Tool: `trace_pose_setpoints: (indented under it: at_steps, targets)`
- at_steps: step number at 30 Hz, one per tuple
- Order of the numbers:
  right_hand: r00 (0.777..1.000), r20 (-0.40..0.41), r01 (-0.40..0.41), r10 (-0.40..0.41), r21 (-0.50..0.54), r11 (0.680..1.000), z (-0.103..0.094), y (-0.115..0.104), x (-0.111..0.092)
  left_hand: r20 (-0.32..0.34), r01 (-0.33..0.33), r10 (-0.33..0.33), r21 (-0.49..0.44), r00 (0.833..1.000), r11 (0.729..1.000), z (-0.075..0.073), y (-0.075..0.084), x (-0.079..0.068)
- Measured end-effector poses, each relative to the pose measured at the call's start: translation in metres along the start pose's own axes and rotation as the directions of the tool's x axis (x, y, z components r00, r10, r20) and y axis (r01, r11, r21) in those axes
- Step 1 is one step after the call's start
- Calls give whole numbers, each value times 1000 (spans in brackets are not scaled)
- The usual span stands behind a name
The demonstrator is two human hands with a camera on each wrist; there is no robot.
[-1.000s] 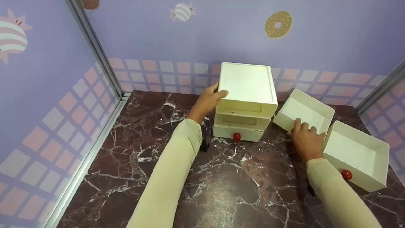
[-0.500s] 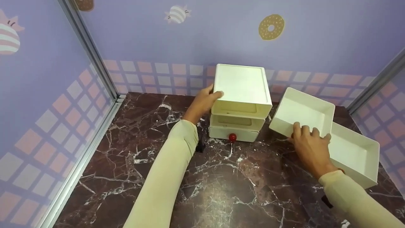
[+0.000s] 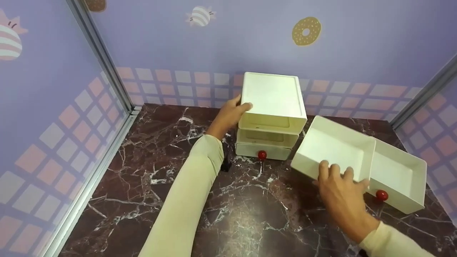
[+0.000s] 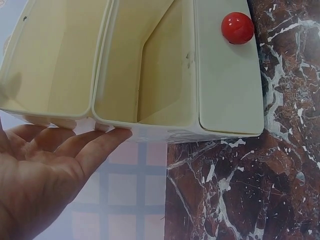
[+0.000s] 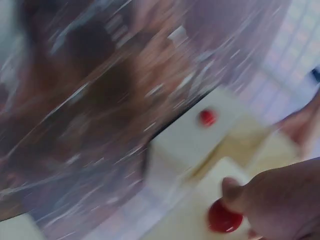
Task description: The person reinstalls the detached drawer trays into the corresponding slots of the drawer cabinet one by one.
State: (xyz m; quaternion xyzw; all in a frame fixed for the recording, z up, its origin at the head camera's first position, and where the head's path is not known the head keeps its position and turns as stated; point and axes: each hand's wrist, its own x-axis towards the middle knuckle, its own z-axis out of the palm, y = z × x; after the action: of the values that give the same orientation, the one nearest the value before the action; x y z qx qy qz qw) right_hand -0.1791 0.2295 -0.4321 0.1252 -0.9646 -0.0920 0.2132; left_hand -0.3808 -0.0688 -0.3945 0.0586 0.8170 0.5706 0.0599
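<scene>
The right hand (image 3: 342,194) pinches the front wall of a white drawer (image 3: 334,146), with the thumb at its red knob (image 5: 225,217); the drawer extends forward from this grip. To the right of the grip, a second drawer (image 3: 398,171) stands on the marbled table (image 3: 250,214). To its left, the left hand (image 3: 228,115), fingers extended, rests against the cabinet (image 3: 273,94), the thumb on top.

The right hand (image 3: 341,198) has pulled the white drawer (image 3: 334,148) down and a little left in the head picture, and it looks bigger now. Some counter (image 3: 360,125) shows behind it. The red knob (image 3: 382,195) at the lower right, hidden half a second ago, peeks out again.
</scene>
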Motion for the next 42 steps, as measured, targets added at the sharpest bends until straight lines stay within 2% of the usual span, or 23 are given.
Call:
trace_pose_setpoints:
  at_steps: [6,12,16,20,28,35,38,42]
  targets:
    - [998,-36,49,-50,-38,998,-28,-36,-26,-6,14,-14,-3,1000,1000,0,1,0]
    - [989,-120,74,-81,-58,996,-40,-50,-39,-8,24,-24,2,1000,1000,1,0,0]
    - [992,-92,80,-85,-51,995,-47,-57,-48,-1,13,-13,11,1000,1000,2,0,1]
    - [988,-84,125,-129,-53,991,-50,-66,-55,7,-6,6,8,1000,1000,2,1,0]
    - [962,-100,251,-255,-51,967,-43,-96,-46,11,-24,24,-55,1000,998,1,-1,-2]
    - [929,-231,291,-290,-33,956,-32,-126,-37,24,26,-25,-36,999,999,-1,-2,-2]
    - [930,-231,286,-285,-31,958,-32,-129,-33,31,33,-32,-30,999,999,-1,-1,-1]
    - [942,-191,275,-276,-30,961,-32,-129,-27,33,38,-36,-34,999,999,-1,1,-1]
